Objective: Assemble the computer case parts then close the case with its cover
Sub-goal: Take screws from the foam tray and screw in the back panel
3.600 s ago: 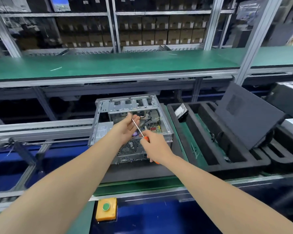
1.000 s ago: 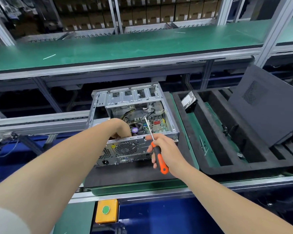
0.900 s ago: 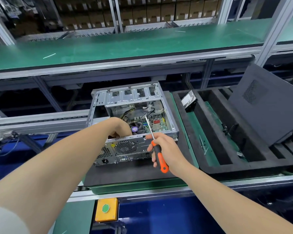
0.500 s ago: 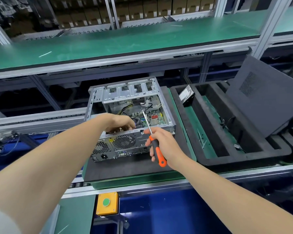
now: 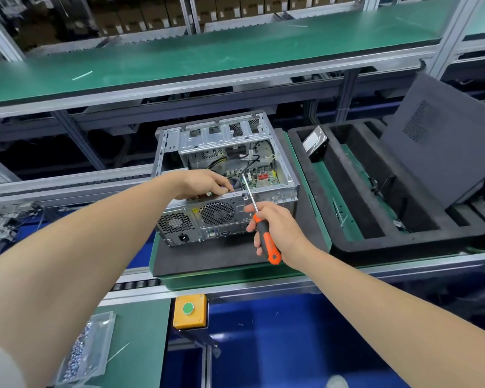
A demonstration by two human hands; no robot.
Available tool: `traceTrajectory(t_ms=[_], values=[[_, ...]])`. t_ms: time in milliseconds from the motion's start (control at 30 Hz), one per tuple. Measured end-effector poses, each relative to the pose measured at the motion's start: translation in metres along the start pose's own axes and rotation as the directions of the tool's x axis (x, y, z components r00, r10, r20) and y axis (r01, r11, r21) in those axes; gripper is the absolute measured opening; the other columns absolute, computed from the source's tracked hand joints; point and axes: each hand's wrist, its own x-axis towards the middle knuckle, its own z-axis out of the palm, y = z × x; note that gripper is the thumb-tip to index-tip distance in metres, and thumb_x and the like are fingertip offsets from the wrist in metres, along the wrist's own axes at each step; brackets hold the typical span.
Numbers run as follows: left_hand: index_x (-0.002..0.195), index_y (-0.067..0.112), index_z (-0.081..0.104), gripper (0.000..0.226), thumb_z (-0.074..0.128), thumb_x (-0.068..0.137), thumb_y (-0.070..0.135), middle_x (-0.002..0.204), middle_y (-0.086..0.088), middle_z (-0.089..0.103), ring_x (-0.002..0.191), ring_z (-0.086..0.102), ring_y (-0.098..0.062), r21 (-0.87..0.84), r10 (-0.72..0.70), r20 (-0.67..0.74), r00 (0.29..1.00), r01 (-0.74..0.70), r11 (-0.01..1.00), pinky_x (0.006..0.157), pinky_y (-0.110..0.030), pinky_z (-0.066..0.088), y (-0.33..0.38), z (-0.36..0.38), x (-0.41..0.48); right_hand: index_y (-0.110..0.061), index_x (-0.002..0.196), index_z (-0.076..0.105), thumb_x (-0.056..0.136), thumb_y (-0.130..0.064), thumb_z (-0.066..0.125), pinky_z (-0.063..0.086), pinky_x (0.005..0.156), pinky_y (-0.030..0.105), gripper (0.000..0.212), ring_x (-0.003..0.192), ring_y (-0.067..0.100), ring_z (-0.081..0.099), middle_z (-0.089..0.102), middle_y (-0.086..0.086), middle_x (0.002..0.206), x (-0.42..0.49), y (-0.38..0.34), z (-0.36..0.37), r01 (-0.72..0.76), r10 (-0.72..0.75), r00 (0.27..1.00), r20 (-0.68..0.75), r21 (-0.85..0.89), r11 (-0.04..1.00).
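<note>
Screwdriver handle orange-black; computer case silver-grey, vent holes; cover dark grey, dotted vent; foam tray black; button box yellow, button green.

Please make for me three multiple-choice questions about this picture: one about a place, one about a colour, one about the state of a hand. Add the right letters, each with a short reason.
1. Where is the dark cover? A) closed on the computer case B) lying under the case C) leaning in the black foam tray.
2. What colour is the button on the yellow box? A) green B) red C) blue.
3. What does the right hand do? A) hangs empty B) grips the screwdriver C) presses the cover.
1 C: the panel stands tilted in the tray. 2 A: a green disc tops the box. 3 B: fingers curl round the orange-and-black handle.
</note>
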Motion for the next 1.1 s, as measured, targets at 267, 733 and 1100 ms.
traceTrajectory(t_ms=[267,733,1100], values=[[0.128,0.042,0.059,0.034,0.038,0.110,0.022,0.153,0.007,0.039,0.128,0.037,-0.015,0.129,0.051,0.019,0.999,-0.053,0.990,0.100,-0.034,0.031,0.000,0.005,-0.010,-0.011,0.117,0.067,0.096,-0.008,0.043,0.051,0.049,0.035,0.031,0.052,0.028,0.053,0.064,0.018,0.083,-0.020,0.021,0.020,-0.017,0.017,1.000,-0.007,0.014,1.000],[0.088,0.015,0.048,0.012,0.041,0.098,0.014,0.085,-0.004,0.042,0.067,0.033,-0.019,0.113,-0.001,-0.198,0.980,0.024,0.993,0.065,-0.036,0.030,0.004,0.025,-0.023,-0.013,0.112,0.069,0.094,-0.013,0.045,0.050,0.048,0.036,0.030,0.051,0.026,0.054,0.065,0.015,0.080,-0.037,0.052,0.042,-0.060,0.063,0.995,-0.073,0.039,0.997],[0.070,0.019,0.025,0.035,0.034,0.100,0.002,0.071,-0.003,0.021,0.063,0.014,-0.021,0.172,-0.010,-0.242,0.970,0.053,0.984,0.060,-0.037,0.015,0.013,0.037,-0.030,-0.016,0.114,0.069,0.096,-0.019,0.047,0.053,0.053,0.038,0.029,0.057,0.027,0.057,0.067,0.015,0.084,-0.040,0.054,0.043,-0.082,0.081,0.991,-0.105,-0.006,0.997]])
